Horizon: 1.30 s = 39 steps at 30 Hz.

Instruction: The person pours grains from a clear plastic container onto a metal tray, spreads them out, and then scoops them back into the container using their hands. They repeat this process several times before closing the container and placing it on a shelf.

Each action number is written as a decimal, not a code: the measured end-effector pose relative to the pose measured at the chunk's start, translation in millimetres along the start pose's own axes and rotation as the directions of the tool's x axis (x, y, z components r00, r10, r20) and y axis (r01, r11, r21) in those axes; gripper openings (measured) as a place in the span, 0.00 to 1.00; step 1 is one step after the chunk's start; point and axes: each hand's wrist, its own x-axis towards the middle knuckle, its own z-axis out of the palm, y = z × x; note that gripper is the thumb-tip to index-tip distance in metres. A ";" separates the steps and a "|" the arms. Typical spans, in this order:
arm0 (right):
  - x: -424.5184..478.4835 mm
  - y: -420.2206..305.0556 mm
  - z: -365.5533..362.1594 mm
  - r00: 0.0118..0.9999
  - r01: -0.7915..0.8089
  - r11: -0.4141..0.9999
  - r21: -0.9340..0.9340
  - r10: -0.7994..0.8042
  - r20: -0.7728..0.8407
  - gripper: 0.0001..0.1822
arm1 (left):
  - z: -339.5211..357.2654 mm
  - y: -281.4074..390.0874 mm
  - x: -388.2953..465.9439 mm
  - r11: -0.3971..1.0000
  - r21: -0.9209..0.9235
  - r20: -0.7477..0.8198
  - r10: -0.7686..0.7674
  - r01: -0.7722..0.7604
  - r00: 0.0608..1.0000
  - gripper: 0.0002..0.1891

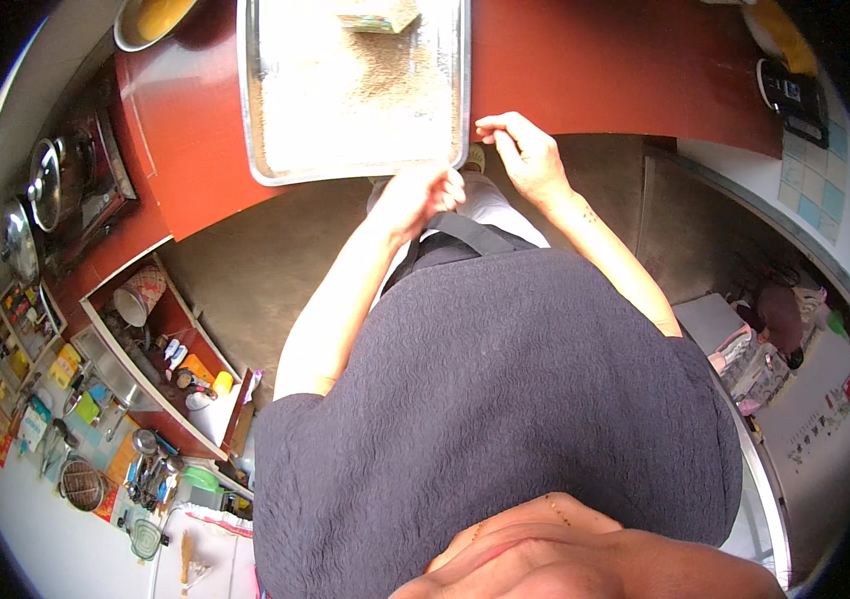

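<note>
A shallow metal tray (335, 178) with a rounded rim juts over the front edge of the red counter (582, 75). Brown granular material (387, 71) is spread inside it, much of it washed out by glare. A printed carton (378, 21) stands in the tray towards the back. At the tray's near right corner is my left hand (429, 196), its fingers curled; whether it grips the rim or anything else is hidden. My right hand (526, 153) hovers just right of the tray, apart from it, fingers loosely bent and nothing visible in them.
A metal bowl of yellow liquid (159, 16) sits left of the tray. Lidded pots (47, 183) stand on a stove farther left, above an open cabinet (193, 359). A black appliance (792, 101) is at far right. Another person (777, 322) appears in the right background.
</note>
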 end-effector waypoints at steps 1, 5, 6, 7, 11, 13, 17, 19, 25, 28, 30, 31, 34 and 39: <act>2.7 -8.6 9.7 0.999 -0.044 0.998 0.055 0.042 0.032 0.11 | -12.2 22.4 -8.7 0.986 0.136 -0.016 0.098 -0.095 0.995 0.17; 24.5 -27.6 48.1 0.992 0.009 0.973 -0.231 0.019 0.121 0.15 | -57.7 95.2 -8.8 0.853 0.495 -0.298 0.347 -0.167 0.889 0.17; 33.7 -27.4 55.1 0.997 0.038 0.976 -0.214 -0.021 0.080 0.15 | -69.8 110.7 -3.3 0.829 0.517 -0.256 0.390 -0.216 0.885 0.17; 43.0 -26.0 62.0 0.997 0.068 0.978 -0.195 -0.062 0.038 0.16 | -80.9 122.6 1.8 0.808 0.529 -0.222 0.426 -0.258 0.877 0.17; 95.4 -11.1 90.9 0.985 0.116 0.950 -0.291 -0.148 -0.088 0.19 | -110.3 147.4 18.5 0.340 0.883 -0.014 0.709 -0.324 0.705 0.14; 110.9 -7.1 111.5 0.992 0.008 0.911 -0.412 -0.058 -0.109 0.22 | -116.7 153.3 21.3 0.011 0.992 0.072 0.749 -0.122 0.659 0.13; 123.1 -12.8 154.4 0.978 -0.183 0.877 -0.444 0.117 -0.172 0.23 | -111.3 152.0 27.4 0.042 0.996 0.018 0.766 -0.077 0.643 0.14; 124.1 -22.4 169.8 0.963 -0.261 0.896 -0.360 0.215 -0.163 0.23 | -106.9 147.7 31.3 -0.186 0.982 0.120 0.757 0.036 0.642 0.17; 119.8 -66.7 172.1 0.999 -0.028 0.989 -0.146 0.025 -0.022 0.17 | -114.3 142.9 58.1 0.383 0.881 -0.120 0.746 -0.276 0.655 0.16; 113.1 -83.3 157.5 0.993 0.088 0.994 -0.070 -0.093 -0.072 0.17 | -128.0 149.1 68.8 0.877 0.093 -0.276 0.477 -0.471 0.835 0.14; 112.0 -84.4 140.7 0.995 0.059 0.994 -0.088 -0.065 -0.070 0.17 | -136.5 155.1 66.1 0.918 -0.175 -0.142 0.334 -0.356 0.932 0.11; 111.7 -82.7 132.7 0.995 0.057 0.995 -0.088 -0.064 -0.076 0.16 | -138.3 157.7 62.2 0.934 -0.255 -0.123 0.225 -0.250 0.966 0.10; 114.7 -75.5 117.2 0.984 -0.159 0.938 0.309 0.176 -0.028 0.15 | -124.8 162.6 50.0 0.877 -0.451 -0.017 0.179 -0.167 0.984 0.08; 117.7 -80.8 126.1 0.916 -0.283 0.421 0.862 0.385 0.113 0.18 | -70.6 182.8 25.4 0.794 -0.577 -0.061 0.192 -0.192 0.979 0.11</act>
